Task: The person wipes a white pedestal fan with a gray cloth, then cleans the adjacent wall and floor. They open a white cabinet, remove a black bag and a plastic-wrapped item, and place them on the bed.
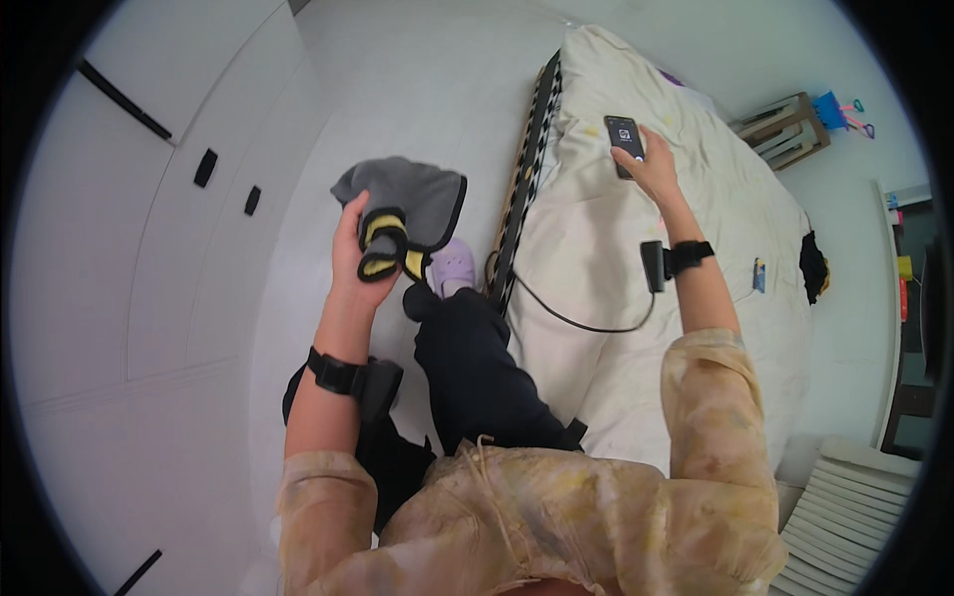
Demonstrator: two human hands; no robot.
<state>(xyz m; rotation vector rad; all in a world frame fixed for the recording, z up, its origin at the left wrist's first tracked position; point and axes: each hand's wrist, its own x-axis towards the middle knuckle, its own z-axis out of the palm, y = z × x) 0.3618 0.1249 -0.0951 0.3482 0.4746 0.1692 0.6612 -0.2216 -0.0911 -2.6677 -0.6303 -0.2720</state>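
Observation:
My left hand (358,261) grips a grey cloth (417,194) with black edging and a yellow underside, partly folded over the palm and hanging above the floor. On the right, my right hand (650,165) has its thumb and fingers around the lower part of a dark smartphone (624,141) with its screen lit, over the cream bed cover (581,246). Whether the phone touches the cover cannot be told. Black straps with dark devices are on both forearms, and a black cable runs from the right device down to the bed's edge.
White cabinets (97,246) with black handles line the left side. The bed's checkered side (533,149) borders the pale floor (402,82). A framed rack (790,134) and a blue toy bucket (829,112) are by the right wall. A small blue packet (759,276) lies on the bed.

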